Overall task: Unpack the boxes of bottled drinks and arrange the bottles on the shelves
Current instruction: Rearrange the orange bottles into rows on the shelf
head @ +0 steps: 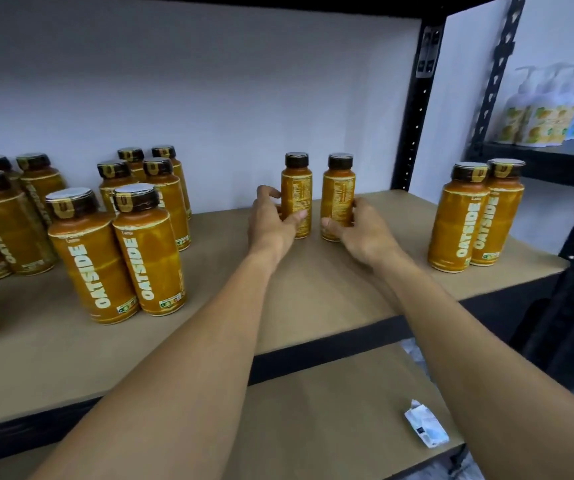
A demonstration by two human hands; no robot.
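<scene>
Two orange Oatside bottles with dark caps stand upright, side by side, near the back of the brown shelf board (pixel 313 292). My left hand (pixel 271 223) grips the left bottle (pixel 297 188) low on its body, thumb across the front. My right hand (pixel 360 230) grips the right bottle (pixel 339 192) the same way. Both bottles show their back labels and their bases rest on the board.
Several more bottles (pixel 116 251) stand in a cluster on the left of the shelf, and a pair (pixel 475 216) stands at the right front corner. A black upright post (pixel 420 109) bounds the shelf. A crumpled white wrapper (pixel 425 427) lies on the lower shelf. Pump bottles (pixel 548 109) sit on the neighbouring rack.
</scene>
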